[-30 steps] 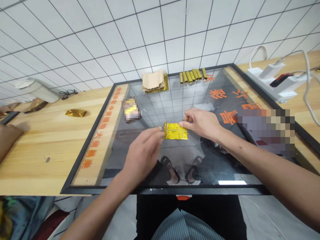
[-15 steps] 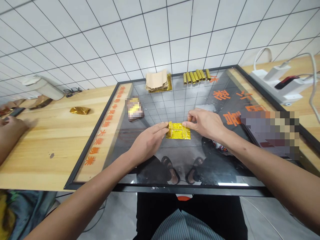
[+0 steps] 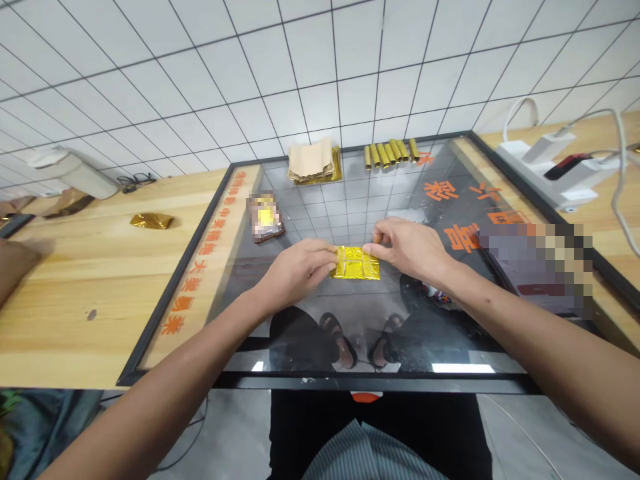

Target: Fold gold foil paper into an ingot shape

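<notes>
my left hand (image 3: pixel 296 269) and right hand (image 3: pixel 413 244) touch the gold foil (image 3: pixel 357 267), whether pinching i can't tell; likely flattening, next calling for even pressure.

Single view: your head cam, above your lap, facing forward and down. Your striped shirt (image 3: pixel 363 453) sits at bottom edge, glass panel (image 3: pixel 240 273) fills the middle, tiled wall (image 3: pixel 305 80) tops it. Left hand (image 3: pixel 303 267) and right hand (image 3: pixel 410 245) near mid-frame, fairly close.
</notes>
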A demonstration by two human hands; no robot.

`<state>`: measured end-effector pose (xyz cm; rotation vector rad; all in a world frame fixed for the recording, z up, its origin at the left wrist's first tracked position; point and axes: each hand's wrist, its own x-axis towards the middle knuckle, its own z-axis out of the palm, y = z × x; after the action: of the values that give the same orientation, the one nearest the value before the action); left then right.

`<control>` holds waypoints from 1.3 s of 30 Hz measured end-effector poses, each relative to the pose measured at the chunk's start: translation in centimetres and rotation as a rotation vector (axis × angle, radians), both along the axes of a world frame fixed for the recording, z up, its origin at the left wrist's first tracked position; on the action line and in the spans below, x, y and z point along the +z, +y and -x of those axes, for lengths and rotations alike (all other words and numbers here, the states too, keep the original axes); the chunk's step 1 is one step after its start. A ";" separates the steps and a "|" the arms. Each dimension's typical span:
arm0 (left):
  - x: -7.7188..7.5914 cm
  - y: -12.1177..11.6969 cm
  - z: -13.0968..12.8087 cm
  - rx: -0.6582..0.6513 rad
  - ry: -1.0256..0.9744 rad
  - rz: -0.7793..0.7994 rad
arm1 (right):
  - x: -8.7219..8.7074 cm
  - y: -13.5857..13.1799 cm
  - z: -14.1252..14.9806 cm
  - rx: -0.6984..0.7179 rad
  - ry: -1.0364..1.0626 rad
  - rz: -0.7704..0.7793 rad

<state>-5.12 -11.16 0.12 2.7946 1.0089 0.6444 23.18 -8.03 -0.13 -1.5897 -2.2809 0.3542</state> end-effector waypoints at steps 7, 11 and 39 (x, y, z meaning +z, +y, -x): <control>-1.0 0.2 -0.9 0.062 0.021 -0.045 | 0.1 -0.1 0.0 0.005 0.003 -0.003; -1.7 -0.2 -0.6 0.052 -0.041 -0.049 | 0.3 -0.2 0.1 0.002 0.004 0.001; -0.8 -1.1 -1.1 0.020 0.048 -0.003 | 0.8 -0.7 0.4 0.003 -0.030 -0.004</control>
<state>-4.00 -12.31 -0.71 2.8190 1.0468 0.5834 22.74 -8.75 0.63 -1.6003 -2.3055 0.3290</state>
